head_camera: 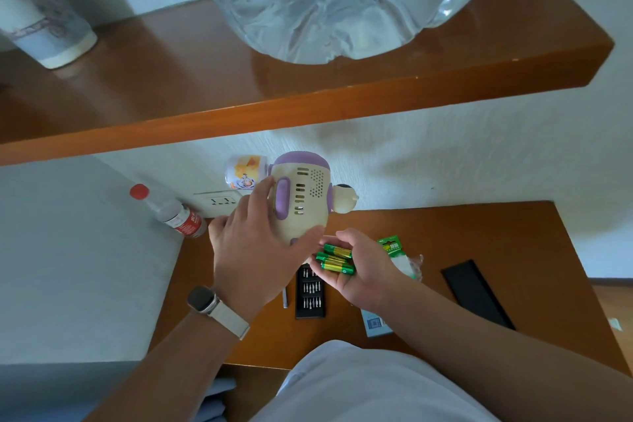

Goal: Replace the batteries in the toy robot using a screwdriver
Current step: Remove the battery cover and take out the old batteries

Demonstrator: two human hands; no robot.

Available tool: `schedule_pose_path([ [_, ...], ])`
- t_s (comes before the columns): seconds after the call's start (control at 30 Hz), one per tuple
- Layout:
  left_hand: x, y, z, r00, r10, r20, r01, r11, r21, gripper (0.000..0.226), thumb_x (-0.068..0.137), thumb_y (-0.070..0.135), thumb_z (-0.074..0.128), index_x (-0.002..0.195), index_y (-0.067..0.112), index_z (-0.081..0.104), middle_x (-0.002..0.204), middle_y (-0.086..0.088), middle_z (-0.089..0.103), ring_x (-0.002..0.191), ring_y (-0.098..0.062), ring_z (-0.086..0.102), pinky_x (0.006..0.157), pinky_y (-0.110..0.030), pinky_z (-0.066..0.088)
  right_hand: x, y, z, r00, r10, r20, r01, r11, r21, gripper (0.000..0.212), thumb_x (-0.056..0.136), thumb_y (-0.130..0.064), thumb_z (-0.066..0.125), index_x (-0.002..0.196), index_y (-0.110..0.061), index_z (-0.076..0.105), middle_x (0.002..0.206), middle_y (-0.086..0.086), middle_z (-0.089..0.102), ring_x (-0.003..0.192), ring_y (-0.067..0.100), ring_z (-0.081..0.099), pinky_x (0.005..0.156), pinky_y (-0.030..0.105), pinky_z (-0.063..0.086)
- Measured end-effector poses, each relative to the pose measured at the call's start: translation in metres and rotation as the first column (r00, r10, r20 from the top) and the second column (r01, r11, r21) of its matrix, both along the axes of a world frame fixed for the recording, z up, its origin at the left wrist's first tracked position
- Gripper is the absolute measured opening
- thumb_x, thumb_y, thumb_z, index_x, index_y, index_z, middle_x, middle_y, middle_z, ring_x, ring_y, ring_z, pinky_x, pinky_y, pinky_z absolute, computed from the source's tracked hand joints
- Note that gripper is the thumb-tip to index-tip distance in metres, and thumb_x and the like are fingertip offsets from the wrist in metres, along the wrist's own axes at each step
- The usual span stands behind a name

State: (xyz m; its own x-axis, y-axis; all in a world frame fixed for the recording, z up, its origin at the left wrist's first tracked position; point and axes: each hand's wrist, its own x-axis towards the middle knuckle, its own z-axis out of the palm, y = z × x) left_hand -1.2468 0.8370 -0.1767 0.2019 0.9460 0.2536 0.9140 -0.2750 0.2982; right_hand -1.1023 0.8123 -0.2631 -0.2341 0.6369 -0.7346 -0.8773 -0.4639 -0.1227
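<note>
My left hand (255, 243) grips the cream and purple toy robot (303, 195) from its left side and holds it above the wooden desk (445, 236), its back with vent slots turned towards me. My right hand (359, 267) lies palm up just below the toy and cups three green and gold batteries (334, 259). A black tray of screwdriver bits (310, 291) lies on the desk under my hands, with a thin grey screwdriver shaft (285, 298) beside it. The torn green battery pack (399, 253) lies to the right of my right hand.
A red-capped bottle (171, 212) leans against the wall by a socket (219, 200). A small printed cup (245, 171) sits behind the toy. A black lid (478, 295) and a blue-white box (375, 322) lie at right. A wooden shelf (274, 106) above carries a water jug (342, 0).
</note>
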Motion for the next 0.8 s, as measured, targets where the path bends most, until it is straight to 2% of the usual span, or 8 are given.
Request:
schedule_pose_path([
  [0.07, 0.002, -0.001, 0.0, 1.0, -0.009, -0.008, 0.009, 1.0, 0.001, 0.085, 0.071, 0.078, 0.05, 0.138, 0.029, 0.033, 0.113, 0.008, 0.064, 0.102, -0.02, 0.064, 0.099, -0.05, 0.04, -0.002, 0.001, 0.005, 1.0, -0.015, -0.012, 0.016, 1.0, 0.002, 0.025, 0.094, -0.008, 0.06, 0.083, 0.009, 0.075, 0.089, 0.026, 0.074, 0.091, 0.038, 0.073, 0.081, 0.054, 0.059],
  [0.13, 0.005, -0.002, -0.004, 0.997, -0.029, -0.068, 0.027, 0.999, -0.027, 0.085, 0.07, 0.076, 0.052, 0.138, 0.028, 0.034, 0.116, 0.007, 0.063, 0.104, -0.02, 0.063, 0.101, -0.048, 0.037, -0.006, 0.002, 0.013, 0.998, -0.053, -0.036, 0.054, 0.998, 0.031, 0.017, 0.092, -0.002, 0.061, 0.105, 0.003, 0.069, 0.107, 0.025, 0.072, 0.095, 0.039, 0.072, 0.078, 0.053, 0.06],
  [0.2, 0.006, 0.0, -0.009, 0.995, -0.034, -0.092, 0.027, 0.997, -0.075, 0.086, 0.07, 0.075, 0.054, 0.14, 0.028, 0.034, 0.12, 0.007, 0.062, 0.11, -0.019, 0.061, 0.103, -0.045, 0.034, -0.009, 0.002, 0.017, 0.998, -0.051, -0.036, 0.054, 0.997, 0.06, 0.026, 0.092, 0.001, 0.058, 0.117, 0.0, 0.064, 0.111, 0.025, 0.071, 0.094, 0.04, 0.072, 0.075, 0.051, 0.061],
  [0.33, 0.004, 0.004, -0.013, 1.0, -0.023, -0.02, 0.02, 0.991, -0.13, 0.083, 0.071, 0.076, 0.053, 0.138, 0.033, 0.031, 0.12, 0.01, 0.061, 0.11, -0.016, 0.059, 0.106, -0.045, 0.032, -0.006, -0.001, 0.015, 0.995, -0.051, -0.08, 0.058, 0.995, 0.086, 0.036, 0.091, 0.003, 0.058, 0.127, 0.0, 0.058, 0.121, 0.026, 0.067, 0.102, 0.042, 0.07, 0.079, 0.053, 0.06],
  [0.5, 0.0, 0.008, -0.014, 1.0, -0.008, 0.007, 0.009, 0.992, -0.126, 0.083, 0.071, 0.077, 0.053, 0.138, 0.033, 0.033, 0.116, 0.013, 0.061, 0.107, -0.014, 0.06, 0.105, -0.043, 0.033, -0.006, 0.001, 0.01, 1.0, -0.02, -0.021, 0.021, 0.995, 0.095, 0.029, 0.091, -0.001, 0.061, 0.12, 0.001, 0.06, 0.103, 0.025, 0.073, 0.091, 0.041, 0.073, 0.069, 0.049, 0.06],
  [0.67, -0.005, 0.007, -0.017, 1.0, 0.0, 0.027, 0.003, 0.994, -0.109, 0.087, 0.068, 0.084, 0.048, 0.138, 0.033, 0.033, 0.117, 0.012, 0.062, 0.107, -0.015, 0.061, 0.105, -0.043, 0.032, -0.006, 0.005, 0.004, 0.999, -0.04, -0.004, 0.04, 0.998, 0.053, 0.023, 0.091, -0.004, 0.063, 0.113, 0.003, 0.061, 0.112, 0.029, 0.069, 0.093, 0.044, 0.072, 0.076, 0.055, 0.059],
  [0.73, -0.007, 0.006, -0.017, 0.999, 0.005, 0.04, -0.001, 0.995, -0.096, 0.089, 0.067, 0.086, 0.044, 0.138, 0.033, 0.033, 0.116, 0.011, 0.062, 0.105, -0.016, 0.061, 0.105, -0.044, 0.034, -0.005, 0.005, 0.0, 1.0, -0.009, 0.021, 0.008, 0.999, 0.054, 0.016, 0.093, -0.008, 0.061, 0.093, 0.007, 0.069, 0.098, 0.026, 0.072, 0.091, 0.041, 0.073, 0.082, 0.056, 0.058],
  [0.8, -0.008, 0.006, -0.016, 0.999, 0.003, 0.051, 0.001, 0.998, -0.063, 0.088, 0.068, 0.087, 0.044, 0.137, 0.033, 0.034, 0.114, 0.011, 0.062, 0.103, -0.017, 0.062, 0.104, -0.045, 0.036, -0.005, 0.006, -0.004, 0.999, 0.011, 0.052, -0.013, 0.999, 0.041, 0.033, 0.095, -0.011, 0.06, 0.071, 0.006, 0.074, 0.087, 0.024, 0.073, 0.086, 0.039, 0.074, 0.087, 0.057, 0.057],
])
